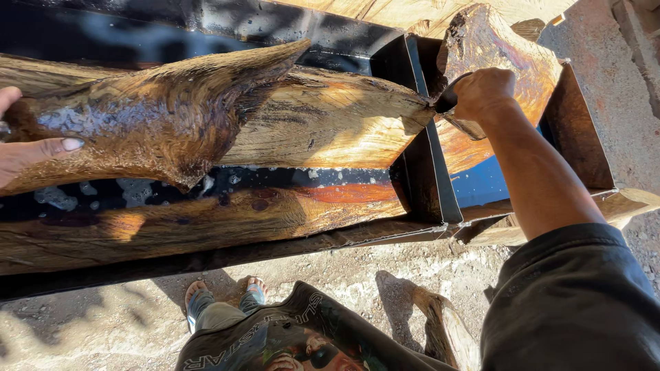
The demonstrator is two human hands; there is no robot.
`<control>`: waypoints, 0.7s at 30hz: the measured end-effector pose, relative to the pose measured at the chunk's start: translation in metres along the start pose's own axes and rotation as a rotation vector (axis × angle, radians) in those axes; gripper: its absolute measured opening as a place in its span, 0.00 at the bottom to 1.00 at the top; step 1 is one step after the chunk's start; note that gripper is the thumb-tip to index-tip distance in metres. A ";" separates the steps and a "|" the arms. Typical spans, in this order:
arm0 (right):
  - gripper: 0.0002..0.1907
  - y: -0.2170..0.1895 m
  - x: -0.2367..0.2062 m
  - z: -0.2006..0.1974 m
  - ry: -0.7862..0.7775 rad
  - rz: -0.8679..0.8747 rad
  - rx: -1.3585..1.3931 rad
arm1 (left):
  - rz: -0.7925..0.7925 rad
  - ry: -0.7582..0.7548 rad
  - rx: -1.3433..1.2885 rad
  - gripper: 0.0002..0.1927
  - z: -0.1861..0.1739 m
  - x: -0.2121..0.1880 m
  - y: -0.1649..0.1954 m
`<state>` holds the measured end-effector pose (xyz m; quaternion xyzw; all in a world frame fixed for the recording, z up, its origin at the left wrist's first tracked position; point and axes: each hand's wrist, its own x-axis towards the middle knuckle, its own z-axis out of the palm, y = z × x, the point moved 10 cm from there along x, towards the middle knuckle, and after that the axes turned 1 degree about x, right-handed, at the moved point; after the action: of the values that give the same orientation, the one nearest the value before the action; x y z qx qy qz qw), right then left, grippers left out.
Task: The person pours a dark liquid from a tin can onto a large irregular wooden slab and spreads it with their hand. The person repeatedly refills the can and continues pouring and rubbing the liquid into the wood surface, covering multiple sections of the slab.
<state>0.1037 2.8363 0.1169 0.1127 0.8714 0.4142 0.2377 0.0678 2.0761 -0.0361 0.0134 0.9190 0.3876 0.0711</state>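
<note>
Left hand (27, 154) lies flat, open, steadying the wet, glistening, gnarled brown wood slab (206, 113); it looks heavy, stiff, slick. Right hand (483, 93) is clenched around a dark tool (447, 99) at its end.

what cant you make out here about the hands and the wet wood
- Left hand: head view, cut off by the left edge; only fingers show on the wet brown log slab.
- Dark tool in the right hand: mostly hidden by the closed fist; its kind is unclear.
- Bottom of the black metal trough: hidden under slabs and dark liquid.
- Far slab end: cut off by the top edge.
</note>
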 end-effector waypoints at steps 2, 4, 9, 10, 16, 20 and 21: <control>0.21 0.009 0.001 -0.002 -0.047 0.023 -0.006 | 0.009 -0.009 -0.009 0.68 -0.003 0.001 -0.004; 0.23 0.018 0.000 -0.016 -0.003 0.038 0.026 | 0.028 0.053 0.157 0.66 -0.013 -0.002 0.001; 0.33 0.046 -0.021 -0.105 0.288 0.075 0.229 | -0.140 -0.002 0.349 0.65 -0.026 -0.012 0.007; 0.34 0.050 -0.028 -0.127 0.301 0.083 0.296 | -0.177 -0.021 0.329 0.66 -0.028 -0.014 0.007; 0.27 -0.044 -0.047 -0.321 0.493 -0.131 0.610 | -0.094 -0.028 0.320 0.62 -0.045 -0.014 0.017; 0.19 -0.207 -0.048 -0.465 0.749 -0.455 -0.151 | 0.003 -0.032 0.337 0.58 -0.056 -0.007 0.015; 0.25 -0.263 -0.060 -0.483 0.893 -0.638 -0.535 | 0.033 -0.033 0.321 0.57 -0.061 -0.004 0.015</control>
<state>-0.0897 2.3235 0.1948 -0.4019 0.7432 0.5345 -0.0183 0.0632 2.0427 0.0167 0.0459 0.9675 0.2364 0.0767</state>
